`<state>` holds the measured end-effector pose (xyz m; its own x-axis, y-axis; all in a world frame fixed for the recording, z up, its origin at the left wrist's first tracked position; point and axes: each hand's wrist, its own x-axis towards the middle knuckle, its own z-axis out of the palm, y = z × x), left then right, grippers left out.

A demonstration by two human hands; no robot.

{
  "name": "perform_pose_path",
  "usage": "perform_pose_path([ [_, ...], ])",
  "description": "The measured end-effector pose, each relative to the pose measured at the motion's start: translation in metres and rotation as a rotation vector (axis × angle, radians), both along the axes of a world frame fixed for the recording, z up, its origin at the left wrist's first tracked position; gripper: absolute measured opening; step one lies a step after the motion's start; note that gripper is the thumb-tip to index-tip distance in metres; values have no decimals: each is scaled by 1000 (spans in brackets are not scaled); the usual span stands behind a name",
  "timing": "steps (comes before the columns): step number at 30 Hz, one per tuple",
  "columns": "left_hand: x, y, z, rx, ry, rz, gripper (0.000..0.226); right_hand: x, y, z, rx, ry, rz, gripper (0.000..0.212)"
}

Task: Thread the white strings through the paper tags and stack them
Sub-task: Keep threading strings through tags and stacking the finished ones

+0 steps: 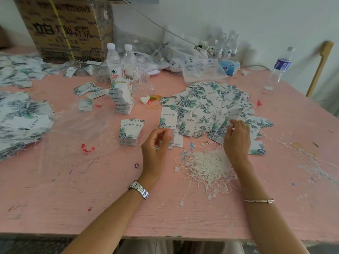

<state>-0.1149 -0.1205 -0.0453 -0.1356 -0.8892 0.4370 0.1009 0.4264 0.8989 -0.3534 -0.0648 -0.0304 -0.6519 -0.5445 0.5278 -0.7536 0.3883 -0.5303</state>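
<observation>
item: tag threading, pink table point(73, 198).
l hand point(156, 143): fingers curled at small tag bundle point(177, 141); grip blurred, can't tell.
r hand point(236, 138): pinches one tag point(234, 114) off loose pile point(211, 99), prob. next to thread.
white strings point(205, 165): heaped betw. wrists, handy.
neat stack point(130, 131): just left of the l hand.

Pink table point(73, 198). Cardboard box point(67, 28) back left, two water bottles point(114, 63) just right of it. Third bottle point(278, 68) far right. Blue tissue pack point(229, 66) beside clear bags point(201, 70). Red scrap point(87, 147) mid-left.

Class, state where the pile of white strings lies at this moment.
In the head view, the strings lie heaped on the table, right of centre, just nearer than the right hand and the spread of tags.
</observation>
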Motion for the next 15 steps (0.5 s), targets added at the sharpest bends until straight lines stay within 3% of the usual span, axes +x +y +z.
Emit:
perform_pose_path([
  [5, 0, 5, -2, -145, -355, 4, 39, -1, 3, -2, 187, 50, -70, 37],
  [10, 0, 6, -6, -227, -767, 161, 17, 0, 3, -4, 278, 41, -90, 40],
  [15, 1, 6, -5, -247, -880, 114, 19, 2, 2, -3, 218, 4, -77, 39],
])
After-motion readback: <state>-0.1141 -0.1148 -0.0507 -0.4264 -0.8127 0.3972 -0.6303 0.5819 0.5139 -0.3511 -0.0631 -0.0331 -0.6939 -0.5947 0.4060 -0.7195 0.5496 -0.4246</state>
